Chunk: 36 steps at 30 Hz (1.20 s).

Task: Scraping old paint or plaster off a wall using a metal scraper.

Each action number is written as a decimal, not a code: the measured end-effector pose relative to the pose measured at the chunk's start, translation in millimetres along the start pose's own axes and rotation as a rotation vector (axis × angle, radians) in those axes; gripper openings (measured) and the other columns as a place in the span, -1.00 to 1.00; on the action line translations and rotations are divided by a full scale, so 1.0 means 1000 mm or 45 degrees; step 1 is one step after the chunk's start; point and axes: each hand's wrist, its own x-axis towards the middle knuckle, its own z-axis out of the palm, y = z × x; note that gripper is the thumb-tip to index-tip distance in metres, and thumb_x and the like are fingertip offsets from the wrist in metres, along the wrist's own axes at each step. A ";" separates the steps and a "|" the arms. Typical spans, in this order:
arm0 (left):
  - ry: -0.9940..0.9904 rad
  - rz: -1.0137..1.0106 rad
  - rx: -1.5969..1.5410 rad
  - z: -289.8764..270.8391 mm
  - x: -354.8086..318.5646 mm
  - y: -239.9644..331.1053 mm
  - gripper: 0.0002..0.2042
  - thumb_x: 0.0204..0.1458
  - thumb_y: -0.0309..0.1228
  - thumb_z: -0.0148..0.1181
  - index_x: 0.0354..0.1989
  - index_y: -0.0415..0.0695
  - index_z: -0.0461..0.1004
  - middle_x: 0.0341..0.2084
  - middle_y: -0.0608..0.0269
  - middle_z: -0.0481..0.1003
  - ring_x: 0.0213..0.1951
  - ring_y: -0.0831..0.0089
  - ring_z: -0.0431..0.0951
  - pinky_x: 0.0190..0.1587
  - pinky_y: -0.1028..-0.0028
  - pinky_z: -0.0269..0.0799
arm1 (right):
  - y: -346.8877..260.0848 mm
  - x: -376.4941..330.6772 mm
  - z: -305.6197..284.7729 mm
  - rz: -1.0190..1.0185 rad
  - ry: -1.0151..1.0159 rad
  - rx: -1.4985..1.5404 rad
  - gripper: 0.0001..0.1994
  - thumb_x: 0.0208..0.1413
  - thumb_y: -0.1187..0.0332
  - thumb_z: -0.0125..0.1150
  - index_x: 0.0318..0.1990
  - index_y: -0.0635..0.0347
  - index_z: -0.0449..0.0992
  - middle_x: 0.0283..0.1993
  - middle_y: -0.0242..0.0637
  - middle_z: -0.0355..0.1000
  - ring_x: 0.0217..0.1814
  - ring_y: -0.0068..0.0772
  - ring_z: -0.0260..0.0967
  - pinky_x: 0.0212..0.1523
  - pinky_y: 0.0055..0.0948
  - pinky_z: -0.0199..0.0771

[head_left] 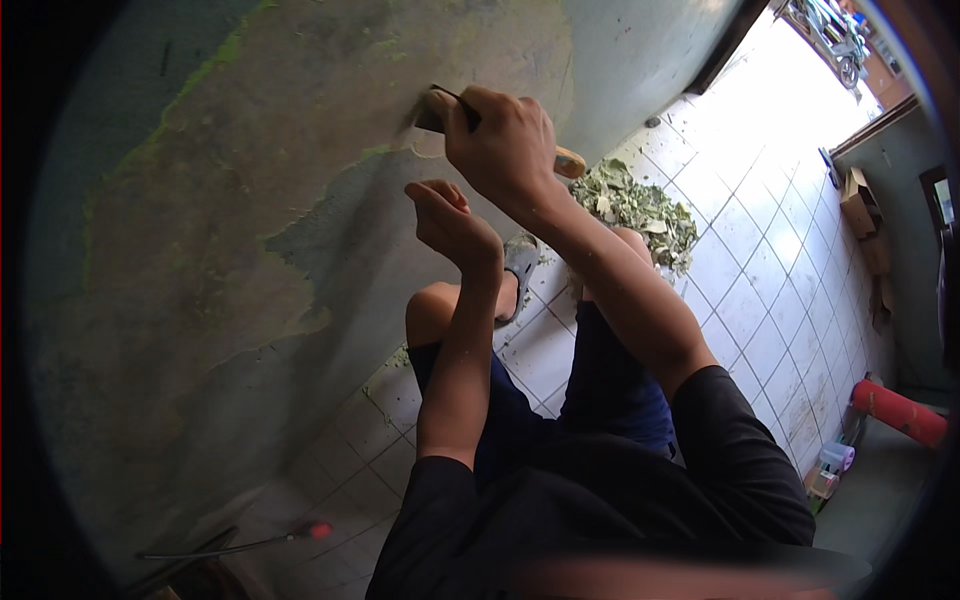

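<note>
My right hand (505,145) grips a scraper, its wooden handle (570,162) sticking out behind the wrist and its dark blade (430,117) against the wall, slightly blurred. Around the blade the wall (380,60) is bare and brownish, bordered by ragged edges of grey-green paint. A thin curl of paint (428,151) hangs just below the blade. Lower and nearer to me, my left hand (450,220) is held in front of the wall with its fingers curled in, and nothing shows in it.
Paint flakes (640,215) lie heaped on the white tiled floor (750,260) beside my feet. Cardboard boxes (862,215), a red cylinder (898,412) and a clear plastic container (830,470) stand along the right. A thin rod with a red end (320,530) is at lower left. A motorcycle (835,35) stands outside the bright doorway.
</note>
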 end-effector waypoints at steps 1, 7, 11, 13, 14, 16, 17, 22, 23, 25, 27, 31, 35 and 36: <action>-0.011 -0.008 0.000 0.003 -0.001 0.002 -0.40 0.49 0.08 -0.45 -0.57 -0.07 0.12 -0.64 0.36 0.13 -0.55 0.49 0.11 -0.42 0.41 0.16 | 0.000 -0.002 0.003 -0.024 0.053 0.016 -0.71 0.16 0.21 0.26 -0.54 0.17 0.57 -0.65 -0.05 0.43 -0.58 0.11 0.46 -0.46 -0.07 0.45; -0.050 -0.095 -0.009 0.001 0.003 -0.008 -0.43 0.51 -0.01 -0.41 -0.49 -0.17 0.20 -0.59 0.29 0.28 -0.50 0.43 0.24 -0.40 0.36 0.24 | -0.002 0.004 0.001 -0.035 -0.071 0.082 -0.72 0.16 0.20 0.18 -0.52 0.16 0.58 -0.63 -0.04 0.48 -0.56 0.10 0.51 -0.42 0.00 0.53; -0.008 0.211 0.189 0.010 -0.006 -0.015 -0.47 0.46 0.02 -0.25 -0.24 -0.25 0.39 -0.38 0.15 0.49 -0.37 0.29 0.48 -0.29 0.31 0.39 | -0.057 0.016 -0.007 -0.181 -0.045 0.138 -0.67 0.22 0.14 0.16 -0.51 0.13 0.61 -0.62 -0.02 0.49 -0.54 0.11 0.53 -0.40 -0.01 0.56; 0.109 0.441 0.449 0.019 -0.004 -0.015 -0.40 0.50 0.01 -0.39 -0.41 -0.25 0.33 -0.49 0.17 0.45 -0.48 0.33 0.37 -0.36 0.31 0.35 | -0.032 0.016 -0.003 -0.143 -0.036 0.114 -0.65 0.23 0.12 0.17 -0.51 0.13 0.61 -0.62 -0.02 0.48 -0.54 0.10 0.53 -0.41 -0.01 0.55; 0.107 0.443 0.441 0.016 -0.004 -0.014 -0.40 0.50 0.01 -0.39 -0.41 -0.25 0.33 -0.49 0.17 0.45 -0.48 0.33 0.37 -0.36 0.31 0.35 | -0.013 0.015 -0.003 -0.101 -0.037 0.093 -0.63 0.24 0.10 0.17 -0.52 0.13 0.61 -0.62 -0.02 0.48 -0.54 0.10 0.53 -0.42 -0.01 0.54; -0.067 -0.065 0.013 0.001 0.003 -0.007 -0.41 0.49 0.01 -0.38 -0.52 -0.19 0.21 -0.61 0.24 0.29 -0.54 0.37 0.25 -0.41 0.33 0.25 | 0.006 0.019 -0.016 -0.014 -0.051 0.056 -0.59 0.24 0.06 0.19 -0.55 0.14 0.60 -0.64 -0.05 0.47 -0.55 0.08 0.53 -0.43 -0.02 0.53; -0.016 -0.085 -0.026 0.006 0.004 -0.003 -0.42 0.49 0.00 -0.40 -0.57 -0.14 0.10 -0.66 0.30 0.14 -0.57 0.41 0.13 -0.44 0.36 0.15 | -0.001 0.022 -0.012 -0.082 0.033 0.081 -0.62 0.22 0.13 0.24 -0.57 0.16 0.57 -0.67 -0.07 0.43 -0.60 0.05 0.49 -0.48 -0.07 0.48; 0.051 0.105 0.024 0.008 0.005 0.006 -0.42 0.51 -0.03 -0.43 -0.57 -0.12 0.12 -0.66 0.34 0.13 -0.57 0.45 0.10 -0.45 0.39 0.11 | -0.048 0.031 -0.015 -0.280 0.197 0.093 -0.65 0.19 0.21 0.28 -0.60 0.19 0.54 -0.70 -0.07 0.39 -0.64 0.03 0.45 -0.50 -0.11 0.44; 0.027 0.031 0.007 0.002 0.008 0.003 -0.43 0.51 -0.04 -0.43 -0.57 -0.12 0.11 -0.66 0.33 0.13 -0.57 0.44 0.10 -0.45 0.38 0.12 | -0.033 0.028 -0.015 -0.180 0.086 0.056 -0.65 0.20 0.16 0.24 -0.56 0.18 0.58 -0.65 -0.04 0.44 -0.58 0.06 0.50 -0.46 -0.07 0.49; 0.015 0.004 -0.009 -0.001 0.008 0.001 -0.43 0.51 -0.05 -0.43 -0.58 -0.12 0.11 -0.66 0.33 0.13 -0.57 0.44 0.10 -0.45 0.39 0.12 | -0.013 0.028 -0.024 -0.096 0.001 0.070 -0.66 0.18 0.13 0.21 -0.53 0.16 0.63 -0.60 -0.01 0.49 -0.51 0.09 0.54 -0.40 -0.03 0.55; 0.028 0.024 0.003 0.001 0.014 0.001 -0.43 0.51 -0.03 -0.44 -0.58 -0.10 0.09 -0.67 0.34 0.13 -0.56 0.45 0.10 -0.43 0.41 0.15 | -0.018 0.036 -0.018 -0.121 0.030 0.086 -0.66 0.17 0.14 0.21 -0.54 0.16 0.63 -0.60 -0.01 0.48 -0.51 0.09 0.54 -0.40 -0.04 0.55; 0.035 0.008 -0.018 0.007 0.016 0.011 -0.43 0.50 -0.03 -0.43 -0.59 -0.08 0.08 -0.67 0.33 0.13 -0.56 0.44 0.10 -0.41 0.41 0.19 | -0.046 0.043 -0.026 -0.174 0.091 0.110 -0.64 0.19 0.12 0.19 -0.54 0.16 0.63 -0.61 -0.03 0.48 -0.51 0.11 0.53 -0.36 -0.03 0.56; 0.072 -0.010 0.034 0.000 0.016 0.002 -0.43 0.50 -0.02 -0.44 -0.59 -0.08 0.07 -0.67 0.31 0.16 -0.56 0.42 0.11 -0.40 0.40 0.21 | -0.008 0.042 -0.031 -0.067 0.021 0.018 -0.63 0.19 0.10 0.18 -0.52 0.16 0.64 -0.58 -0.04 0.51 -0.48 0.10 0.55 -0.34 -0.03 0.57; 0.081 0.025 0.029 0.001 0.017 0.001 -0.42 0.50 0.00 -0.44 -0.59 -0.08 0.07 -0.67 0.32 0.15 -0.57 0.43 0.11 -0.40 0.41 0.21 | -0.007 0.045 -0.032 -0.038 0.005 0.044 -0.64 0.19 0.11 0.18 -0.52 0.16 0.64 -0.57 -0.03 0.51 -0.48 0.10 0.55 -0.34 -0.03 0.57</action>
